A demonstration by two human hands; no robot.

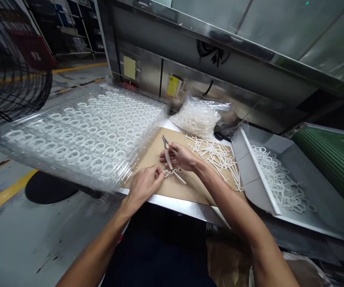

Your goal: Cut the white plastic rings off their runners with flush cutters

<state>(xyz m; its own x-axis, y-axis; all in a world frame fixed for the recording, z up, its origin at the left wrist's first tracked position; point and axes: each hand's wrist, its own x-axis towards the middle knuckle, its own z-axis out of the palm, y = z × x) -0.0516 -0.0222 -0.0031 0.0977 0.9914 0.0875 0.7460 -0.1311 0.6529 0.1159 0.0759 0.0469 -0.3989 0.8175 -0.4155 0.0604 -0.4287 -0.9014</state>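
Note:
My right hand (180,156) is closed around a pair of nippers (167,154) with pale handles, its metal jaws pointing up and away. Just left of it, my left hand (149,180) pinches the end of a white plastic piece (178,175) with several rings and a thin stem. That piece lies low over the brown board (195,193). On the board's right side is a loose pile of white plastic sprues (216,155), apart from both hands. How the left fingertips hold the piece is partly hidden.
A clear plastic tray (112,185) with rows of white rings stands left. Behind the board sits a clear bag (198,117) of white pieces. To the right, a grey bin (309,187) holds many white rings, beside a green ribbed surface (330,159). A fan (13,67) stands far left.

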